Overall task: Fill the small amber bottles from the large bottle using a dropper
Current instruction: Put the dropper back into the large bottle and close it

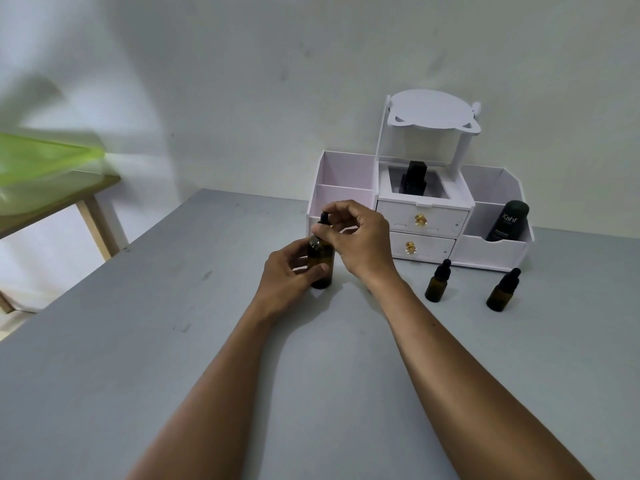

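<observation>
One large amber glass bottle (322, 270) stood upright on the grey worktop (173, 341), left of centre, just in front of the left end of the organiser.
One black rubber dropper bulb with a silver collar (325, 219) sat at that bottle's neck; whether it was screwed on could not be told.
Two small amber glass bottles with black dropper caps stood upright on the worktop to the right, near the organiser's front: the left small bottle (437, 285) and the right small bottle (500, 294), apart from each other and from both hands.
Left hand (289, 271): grip wrapped round the large bottle's body, thumb on the near side.
Right hand (362, 237): narrow grip, thumb and fingertips pinching the dropper bulb from above.
One white desktop organiser (491, 251) stood at the far edge, with two drawers, each with one gold knob. Its middle compartment held one black square-capped bottle (414, 180); one dark tube marked "Kahf" (507, 221) leaned in the right compartment.
</observation>
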A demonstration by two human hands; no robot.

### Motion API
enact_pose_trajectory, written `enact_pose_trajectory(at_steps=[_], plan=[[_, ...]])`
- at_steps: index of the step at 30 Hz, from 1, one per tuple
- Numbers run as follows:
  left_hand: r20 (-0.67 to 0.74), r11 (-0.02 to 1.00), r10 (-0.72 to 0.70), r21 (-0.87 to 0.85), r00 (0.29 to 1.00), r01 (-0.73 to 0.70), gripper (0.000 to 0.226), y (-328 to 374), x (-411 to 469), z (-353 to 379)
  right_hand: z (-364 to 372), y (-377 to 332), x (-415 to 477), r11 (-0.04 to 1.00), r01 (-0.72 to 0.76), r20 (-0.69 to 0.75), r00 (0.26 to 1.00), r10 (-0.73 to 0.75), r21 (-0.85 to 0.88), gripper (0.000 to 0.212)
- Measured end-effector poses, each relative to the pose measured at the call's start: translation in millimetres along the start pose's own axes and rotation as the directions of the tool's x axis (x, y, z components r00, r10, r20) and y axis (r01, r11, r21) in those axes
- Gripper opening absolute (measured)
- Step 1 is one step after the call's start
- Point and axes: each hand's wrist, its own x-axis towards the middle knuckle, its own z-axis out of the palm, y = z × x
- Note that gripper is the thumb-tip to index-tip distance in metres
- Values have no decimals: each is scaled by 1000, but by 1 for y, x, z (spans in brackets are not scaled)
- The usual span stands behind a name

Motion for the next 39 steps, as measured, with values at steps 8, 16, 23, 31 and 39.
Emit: enact_pose_trajectory(at_steps=[8, 16, 23, 31, 39], plan=[[1, 1000, -12, -16, 1000, 12, 49, -1, -1, -1, -2, 1, -1, 1000, -18, 7, 1000, 18, 15, 18], [9, 1000, -13, -22, 1000, 13, 51, -2, 0, -1, -4, 1, 0, 999, -25, 38, 999, 23, 41, 22], [11, 999, -22, -39, 1000, 22, 51, -1, -1, -2, -6, 0, 1, 999, -21, 50, 999, 19, 41, 23], [9, 1000, -19, -19, 1000, 19, 54, -3, 0, -2, -3, -1, -2, 999, 6, -5, 1000, -6, 54, 18], [16, 999, -23, -24, 1000, 24, 53, -6, 2, -1, 2, 5, -4, 996, 31, -44, 999, -27, 85, 19]])
